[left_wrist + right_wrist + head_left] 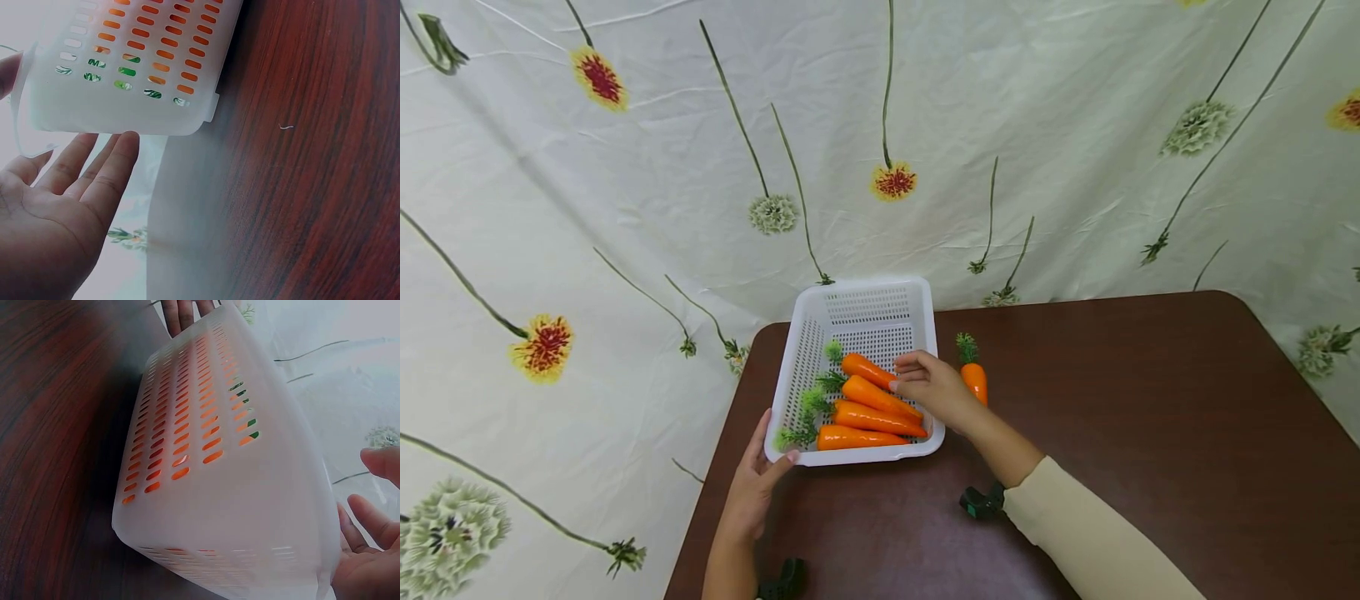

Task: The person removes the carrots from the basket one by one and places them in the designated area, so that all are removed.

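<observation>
A white plastic basket [859,456] with slotted walls stands at the table's far left side. Several orange carrots [872,416] with green tops lie side by side in its near half, tops pointing left. My left hand [755,485] holds the basket's near left corner, thumb on the rim and fingers against the outer wall. Over the basket's right part is my right hand [938,390], close above the farthest carrot [867,368] in there, thumb and fingers apart with nothing between them. Outside, right of the basket, another carrot [974,382] lies on the table, its tip hidden behind the right forearm.
The dark brown table [1135,433] extends to the right. Behind it hangs a white cloth [1060,150] printed with flowers, close to the basket's far end. Black wrist devices show below both hands, one of them [982,503] under the right forearm.
</observation>
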